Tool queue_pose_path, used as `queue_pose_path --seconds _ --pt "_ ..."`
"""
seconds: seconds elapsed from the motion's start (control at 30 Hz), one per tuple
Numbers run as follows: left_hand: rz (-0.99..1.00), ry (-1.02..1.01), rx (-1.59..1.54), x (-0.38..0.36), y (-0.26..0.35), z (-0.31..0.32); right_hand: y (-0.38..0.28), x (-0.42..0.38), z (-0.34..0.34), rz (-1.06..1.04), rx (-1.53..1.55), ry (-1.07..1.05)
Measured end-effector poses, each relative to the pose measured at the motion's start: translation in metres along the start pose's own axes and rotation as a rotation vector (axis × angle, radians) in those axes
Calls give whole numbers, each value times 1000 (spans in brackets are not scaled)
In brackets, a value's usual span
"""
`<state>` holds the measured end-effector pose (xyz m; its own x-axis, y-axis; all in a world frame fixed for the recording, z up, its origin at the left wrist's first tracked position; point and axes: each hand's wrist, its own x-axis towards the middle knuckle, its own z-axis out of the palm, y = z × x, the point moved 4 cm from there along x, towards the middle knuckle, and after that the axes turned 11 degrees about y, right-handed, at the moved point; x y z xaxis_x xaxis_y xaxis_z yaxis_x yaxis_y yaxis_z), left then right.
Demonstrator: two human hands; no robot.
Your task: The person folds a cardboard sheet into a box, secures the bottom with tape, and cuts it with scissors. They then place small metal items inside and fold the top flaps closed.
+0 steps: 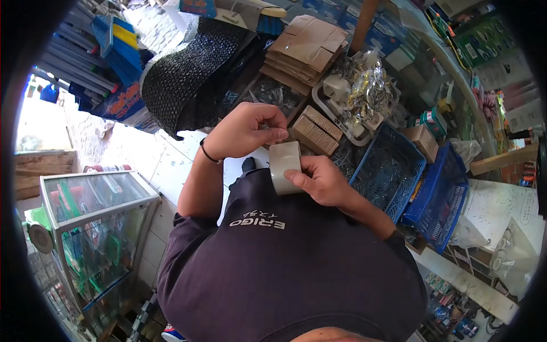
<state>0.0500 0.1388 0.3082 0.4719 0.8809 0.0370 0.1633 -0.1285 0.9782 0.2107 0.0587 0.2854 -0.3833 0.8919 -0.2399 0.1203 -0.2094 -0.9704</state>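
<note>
A wide, pale roll of packing tape (pixel 284 165) is held in front of my shirt. My right hand (pixel 322 180) grips it from the right side, thumb on the near face and fingers behind. Just above the roll's top edge is my left hand (pixel 248 130), with a dark band on the wrist. Its thumb and forefinger are pinched together; what they hold, if anything, is too small to make out. Close beyond the hands lies a bundle of small brown cardboard boxes (pixel 316 130).
Flattened cardboard (pixel 307 45) is stacked ahead, beside black bubble wrap (pixel 191 74). A clear tray (pixel 356 100) holds plastic-wrapped parts. Blue baskets (pixel 390 171) stand to the right. A glass cabinet (pixel 97 222) stands on the left over white floor tiles (pixel 156 162).
</note>
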Motion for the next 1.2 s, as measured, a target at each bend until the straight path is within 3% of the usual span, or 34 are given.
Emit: queue_pose_path --seconds 0.07,0.17,0.37,0.57,1.07,1.17,1.2 --pt "28 25 29 -7 -4 -4 -6 2 7 11 40 -88" --pt "-101 -3 -37 -19 -5 -9 -7 5 15 80 48 -181" --pt "-60 88 40 -36 -5 -15 -8 8 24 99 127 -293" --pt "-242 233 -190 -49 -11 -23 -15 15 29 -33 -38 -353" --pt "-254 285 -308 -76 -17 -70 -28 52 58 -283 -204 -539" --pt "-208 263 -331 -81 -25 -85 -9 73 49 176 127 -485" --pt "-199 254 -319 -83 -26 -91 -2 88 47 156 108 -359"
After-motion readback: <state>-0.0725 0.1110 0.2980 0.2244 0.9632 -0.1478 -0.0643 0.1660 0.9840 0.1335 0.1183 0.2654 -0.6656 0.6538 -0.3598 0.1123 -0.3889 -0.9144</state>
